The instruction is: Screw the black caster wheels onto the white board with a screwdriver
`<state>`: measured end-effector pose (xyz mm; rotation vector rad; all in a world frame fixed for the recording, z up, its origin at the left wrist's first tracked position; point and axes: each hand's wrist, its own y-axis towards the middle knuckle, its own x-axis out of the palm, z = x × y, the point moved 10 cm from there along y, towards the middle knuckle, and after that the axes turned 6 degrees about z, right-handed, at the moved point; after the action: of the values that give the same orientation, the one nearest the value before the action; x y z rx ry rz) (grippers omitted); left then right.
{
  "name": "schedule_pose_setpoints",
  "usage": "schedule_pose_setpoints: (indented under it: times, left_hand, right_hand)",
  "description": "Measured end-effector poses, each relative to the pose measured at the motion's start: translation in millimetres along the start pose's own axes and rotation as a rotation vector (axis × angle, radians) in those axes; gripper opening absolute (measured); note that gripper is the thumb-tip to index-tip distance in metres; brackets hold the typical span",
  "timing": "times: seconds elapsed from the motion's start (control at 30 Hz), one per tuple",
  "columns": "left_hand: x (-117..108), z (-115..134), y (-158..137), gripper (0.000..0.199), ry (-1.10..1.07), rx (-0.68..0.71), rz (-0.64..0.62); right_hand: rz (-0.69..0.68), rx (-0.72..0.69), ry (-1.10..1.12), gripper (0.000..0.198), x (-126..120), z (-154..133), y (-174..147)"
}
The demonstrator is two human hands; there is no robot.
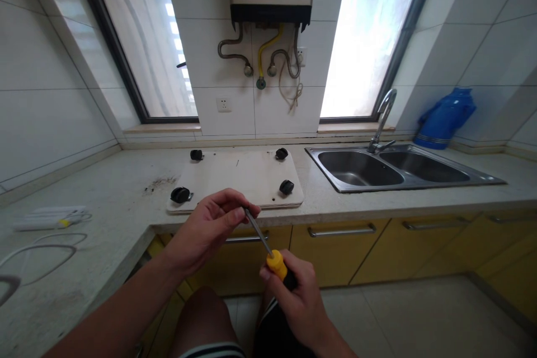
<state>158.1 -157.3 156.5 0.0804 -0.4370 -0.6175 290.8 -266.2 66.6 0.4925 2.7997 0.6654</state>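
Note:
My right hand (300, 296) is wrapped round the yellow and black handle of a screwdriver (260, 234), whose metal shaft slants up and to the left. At the tip, the thumb and fingers of my left hand (218, 224) close in a pinch; whether a small screw is also between them I cannot tell. Just beyond my hands, a white board (235, 179) lies flat on the counter. Black caster wheels stand near its corners: front left (180, 195), front right (286, 187), back left (196, 155) and back right (281, 154).
The pale counter (126, 179) bears dark crumbs (161, 183) left of the board. A white power strip (50, 219) with a looped cable (42, 249) lies further left. To the right are a steel double sink (356, 184) with a faucet (382, 117) and a blue thermos (447, 117). Yellow drawers (335, 251) line the counter's front.

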Motion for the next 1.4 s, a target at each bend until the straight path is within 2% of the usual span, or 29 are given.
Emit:
schedule_pose_setpoints:
  times: [0.53,0.73,0.87,0.93,1.03,1.13,1.2,1.27,1.33,1.4]
  left_hand:
    - [13,-4,-3,0.018,0.034,-0.003,-0.020]
    - [14,-10,-1,0.018,0.117,-0.040,-0.055]
    - [10,-27,2,0.022,0.232,-0.101,-0.079]
    - [8,-39,4,0.027,0.247,-0.132,-0.090]
    - [12,-61,8,0.030,0.253,-0.174,-0.139]
    - [25,-81,8,0.032,0.221,-0.216,-0.232]
    - [36,-92,8,0.030,0.175,-0.247,-0.310]
    - [48,-101,10,0.028,0.128,-0.272,-0.383]
    - [56,-106,21,0.040,0.089,-0.260,-0.420]
    - [54,-107,48,0.063,0.127,-0.177,-0.359]
  right_hand:
    - [0.030,0.004,-0.010,0.032,-8,2,-11]
    - [0.058,-0.069,-0.080,0.028,-16,4,-11]
    - [0.103,-0.135,-0.171,0.022,-31,8,-15]
    - [0.096,-0.116,-0.194,0.022,-38,15,-19]
    - [0.060,0.007,-0.218,0.031,-49,35,-26]
    - [-0.007,0.134,-0.169,0.038,-57,54,-38]
    - [-0.040,0.179,-0.092,0.041,-60,63,-46]
    - [-0.002,0.200,-0.047,0.042,-67,71,-53]
    - [0.084,0.191,-0.016,0.043,-77,78,-57]
    - [0.160,0.189,0.074,0.049,-86,85,-57]
